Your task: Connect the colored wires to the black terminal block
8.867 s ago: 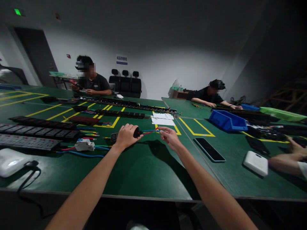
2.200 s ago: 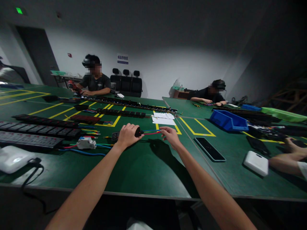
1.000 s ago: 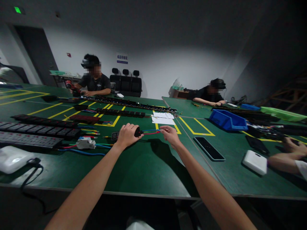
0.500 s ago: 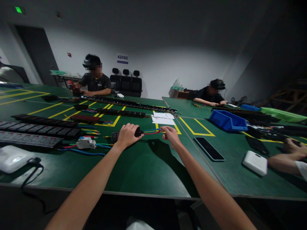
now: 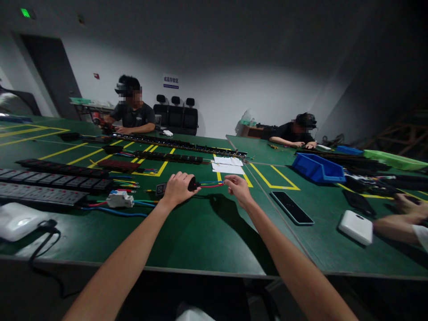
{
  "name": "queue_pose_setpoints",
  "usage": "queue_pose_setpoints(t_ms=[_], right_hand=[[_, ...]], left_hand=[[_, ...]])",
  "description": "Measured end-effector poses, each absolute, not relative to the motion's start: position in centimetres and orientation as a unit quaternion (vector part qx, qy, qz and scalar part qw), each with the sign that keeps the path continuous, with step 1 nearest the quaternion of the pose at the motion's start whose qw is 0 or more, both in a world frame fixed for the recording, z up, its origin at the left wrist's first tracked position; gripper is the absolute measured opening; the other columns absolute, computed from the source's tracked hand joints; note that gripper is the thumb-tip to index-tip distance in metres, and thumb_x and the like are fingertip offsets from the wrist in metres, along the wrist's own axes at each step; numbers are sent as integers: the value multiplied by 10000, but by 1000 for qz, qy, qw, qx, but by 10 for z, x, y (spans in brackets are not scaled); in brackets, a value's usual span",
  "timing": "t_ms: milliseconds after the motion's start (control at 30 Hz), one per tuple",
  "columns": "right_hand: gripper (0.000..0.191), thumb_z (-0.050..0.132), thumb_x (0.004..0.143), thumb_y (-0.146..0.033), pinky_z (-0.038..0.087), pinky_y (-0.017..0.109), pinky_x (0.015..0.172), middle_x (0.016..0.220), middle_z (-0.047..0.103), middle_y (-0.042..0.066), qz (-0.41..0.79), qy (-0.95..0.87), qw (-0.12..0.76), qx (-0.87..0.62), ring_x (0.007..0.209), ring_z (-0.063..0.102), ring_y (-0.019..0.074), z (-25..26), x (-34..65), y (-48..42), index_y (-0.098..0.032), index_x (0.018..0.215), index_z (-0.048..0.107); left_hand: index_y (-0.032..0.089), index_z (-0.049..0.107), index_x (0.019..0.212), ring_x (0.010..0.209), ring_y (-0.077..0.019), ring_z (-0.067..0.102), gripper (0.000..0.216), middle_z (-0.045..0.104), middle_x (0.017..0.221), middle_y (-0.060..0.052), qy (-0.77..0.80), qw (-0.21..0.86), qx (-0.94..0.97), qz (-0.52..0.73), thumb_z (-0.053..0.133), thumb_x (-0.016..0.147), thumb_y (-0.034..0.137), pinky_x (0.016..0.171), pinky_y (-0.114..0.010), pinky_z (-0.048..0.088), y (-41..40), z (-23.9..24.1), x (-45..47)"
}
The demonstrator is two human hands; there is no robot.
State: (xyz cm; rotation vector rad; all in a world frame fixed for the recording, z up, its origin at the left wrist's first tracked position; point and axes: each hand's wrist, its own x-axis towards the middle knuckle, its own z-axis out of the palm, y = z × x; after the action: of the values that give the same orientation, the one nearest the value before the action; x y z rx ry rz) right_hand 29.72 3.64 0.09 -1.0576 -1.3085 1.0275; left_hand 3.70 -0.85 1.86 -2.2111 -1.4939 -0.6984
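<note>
My left hand (image 5: 177,191) is wrapped over the black end of a power strip (image 5: 191,183); part of its socket face (image 5: 160,189) shows left of the hand, and the rest is covered by my fingers. Thin coloured wires (image 5: 210,183), blue, green and red among them, run from that end to the right. At their tips my right hand (image 5: 236,186) is closed in a pinch, thumb and forefinger together. How many wires it grips is too small to tell.
More power strips (image 5: 43,192) lie to the left, near a white breaker (image 5: 120,199) with thick wires. White papers (image 5: 228,166) lie ahead. To the right are a phone (image 5: 291,207), a blue bin (image 5: 317,168), a white box (image 5: 355,227) and a co-worker's hand (image 5: 406,207). Two people sit across the table.
My right hand has shifted very slightly at the wire tips, and the wires there lie a little differently. My left hand keeps its hold on the power strip.
</note>
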Motion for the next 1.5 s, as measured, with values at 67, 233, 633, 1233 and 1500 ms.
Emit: queue_pose_setpoints(t_ms=[67, 233, 633, 1233, 1500], right_hand=[[384, 748, 616, -408, 311, 199, 363, 666, 623, -14, 428, -562, 553, -442, 399, 433, 57, 0, 297, 37, -153, 891, 670], [361, 724, 642, -410, 313, 199, 358, 691, 633, -6, 417, -569, 557, -438, 396, 423, 51, 0, 296, 36, -154, 893, 680], [404, 675, 656, -295, 392, 197, 405, 829, 694, 30, 453, -567, 537, -431, 491, 541, 81, 6, 297, 32, -167, 1035, 724], [436, 737, 728, -458, 405, 213, 404, 790, 665, 23, 395, -622, 536, -412, 484, 543, 88, 2, 298, 32, -160, 1047, 712], [464, 721, 748, -500, 410, 216, 408, 786, 663, 19, 379, -632, 536, -412, 476, 524, 82, 0, 299, 34, -168, 1072, 713]], left_hand=[[179, 651, 1130, 960, -294, 582, 481, 693, 1045, -119, -530, 188, -788, -250, 587, 875, 582, 816, -421, 439, -9, 19, 37], [175, 655, 1130, 959, -294, 584, 479, 692, 1037, -120, -529, 181, -789, -253, 590, 875, 576, 818, -422, 441, -10, 20, 38], [184, 653, 1112, 964, -298, 581, 454, 691, 1031, -122, -537, 195, -780, -254, 592, 877, 567, 817, -416, 436, -9, 19, 37], [188, 662, 1131, 981, -308, 583, 454, 690, 1040, -129, -536, 179, -782, -262, 589, 877, 558, 832, -436, 446, -10, 21, 37], [197, 660, 1142, 981, -307, 584, 466, 690, 1060, -128, -539, 164, -781, -270, 589, 873, 571, 839, -438, 444, -9, 20, 37]])
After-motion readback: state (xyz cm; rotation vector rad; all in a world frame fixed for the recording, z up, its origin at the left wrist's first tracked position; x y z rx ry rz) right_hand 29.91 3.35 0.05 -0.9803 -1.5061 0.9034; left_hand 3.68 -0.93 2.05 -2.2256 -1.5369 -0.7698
